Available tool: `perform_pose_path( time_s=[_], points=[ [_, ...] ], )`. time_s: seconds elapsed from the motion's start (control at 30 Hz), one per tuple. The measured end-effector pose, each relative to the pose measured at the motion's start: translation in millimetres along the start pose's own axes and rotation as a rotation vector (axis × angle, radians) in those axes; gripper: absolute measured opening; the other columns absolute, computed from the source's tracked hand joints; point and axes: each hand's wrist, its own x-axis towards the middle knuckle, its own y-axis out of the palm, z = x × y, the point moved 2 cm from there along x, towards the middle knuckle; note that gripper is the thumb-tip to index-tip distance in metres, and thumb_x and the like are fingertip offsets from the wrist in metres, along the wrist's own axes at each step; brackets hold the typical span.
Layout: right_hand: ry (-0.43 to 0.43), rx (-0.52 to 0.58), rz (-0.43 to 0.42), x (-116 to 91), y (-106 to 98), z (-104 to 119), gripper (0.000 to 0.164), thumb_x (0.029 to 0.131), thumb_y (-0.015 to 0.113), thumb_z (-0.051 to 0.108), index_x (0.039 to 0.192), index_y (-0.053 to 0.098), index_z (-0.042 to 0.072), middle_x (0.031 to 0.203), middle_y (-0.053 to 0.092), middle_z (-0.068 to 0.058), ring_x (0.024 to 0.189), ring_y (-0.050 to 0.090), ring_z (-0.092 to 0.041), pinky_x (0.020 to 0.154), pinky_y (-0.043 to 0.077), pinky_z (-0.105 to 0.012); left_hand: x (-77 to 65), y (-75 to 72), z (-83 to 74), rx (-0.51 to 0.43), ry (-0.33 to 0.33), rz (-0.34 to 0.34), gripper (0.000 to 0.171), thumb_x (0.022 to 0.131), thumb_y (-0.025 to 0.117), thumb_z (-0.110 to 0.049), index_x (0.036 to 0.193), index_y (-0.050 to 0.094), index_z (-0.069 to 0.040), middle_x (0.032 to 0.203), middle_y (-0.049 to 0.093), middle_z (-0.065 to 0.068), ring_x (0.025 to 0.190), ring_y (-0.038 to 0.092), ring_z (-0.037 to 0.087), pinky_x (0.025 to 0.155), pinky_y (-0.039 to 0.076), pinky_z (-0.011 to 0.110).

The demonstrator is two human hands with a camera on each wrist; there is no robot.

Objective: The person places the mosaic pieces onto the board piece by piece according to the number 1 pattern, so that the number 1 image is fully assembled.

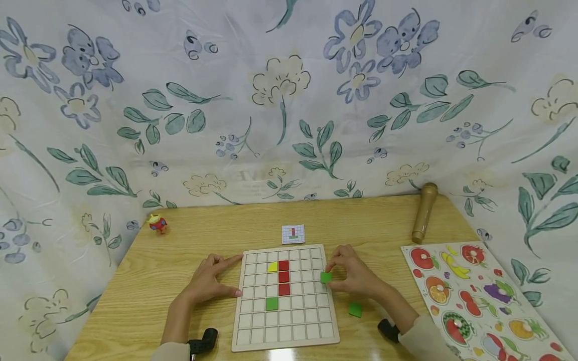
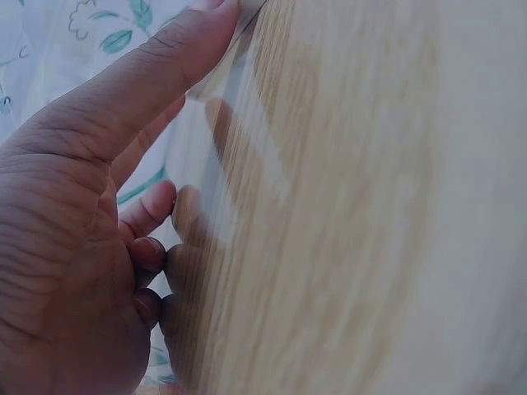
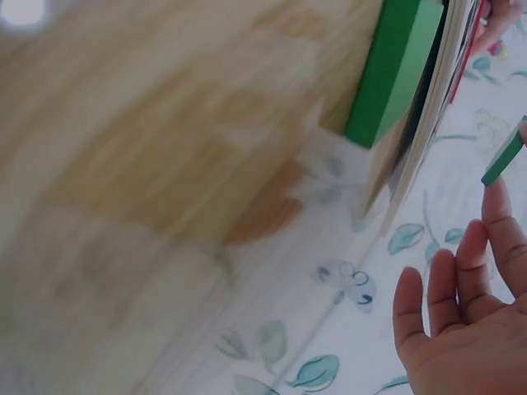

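A wooden grid board (image 1: 258, 332) lies on the table, with a yellow quarter-round tile (image 1: 272, 267), a column of red square tiles (image 1: 283, 277) and a green square tile (image 1: 271, 304) in its cells. My left hand (image 1: 205, 281) is at the board's left side, index finger and thumb stretched out to its edge; the other fingers (image 2: 148, 255) curl loosely. Between thumb and fingertips, my right hand (image 1: 354, 273) pinches another green square tile (image 1: 325, 277) over the board's right edge. A loose green tile (image 1: 354, 309) lies on the table below that hand.
Behind the board sits a small pattern card (image 1: 293, 234). A fruit puzzle board (image 1: 408, 255) is at the right, and a gold microphone (image 1: 425, 213) at the back right. A small toy figure (image 1: 157, 223) stands back left. Floral cloth (image 1: 253, 165) hangs behind the table.
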Motion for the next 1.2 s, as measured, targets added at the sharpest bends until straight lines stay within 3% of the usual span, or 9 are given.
perform_pose_path(
  time_s=[0.57,0.93,1.2],
  points=[
    [0.022,0.042,0.052,5.3,14.6,11.3,0.018,0.074,0.083,0.015,0.086,0.071,0.018,0.106,0.047,0.004,0.112,0.038,-0.018,0.1,0.039,-0.045,0.1,0.5,0.6,0.013,0.002,-0.005,0.09,0.062,0.09,-0.052,0.142,0.056,-0.03,0.098,0.034,0.003,0.086,0.029,0.019,0.073,0.024,0.033],
    [-0.078,0.01,0.065,10.9,23.7,21.6,0.017,0.074,0.083,0.014,0.086,0.071,0.015,0.101,0.048,0.004,0.104,0.038,-0.015,0.092,0.04,-0.036,-0.1,0.6,0.5,0.002,0.0,0.003,0.09,0.062,0.089,-0.052,0.143,0.056,-0.029,0.099,0.034,0.003,0.087,0.03,0.019,0.072,0.024,0.034],
    [-0.038,0.001,0.102,12.9,29.9,25.9,0.017,0.073,0.083,0.014,0.086,0.072,0.017,0.102,0.046,0.008,0.105,0.037,-0.013,0.094,0.041,-0.034,0.5,0.8,1.0,0.0,-0.003,0.005,0.09,0.063,0.089,-0.051,0.143,0.056,-0.028,0.098,0.034,0.003,0.087,0.03,0.019,0.073,0.024,0.035]
  ],
)
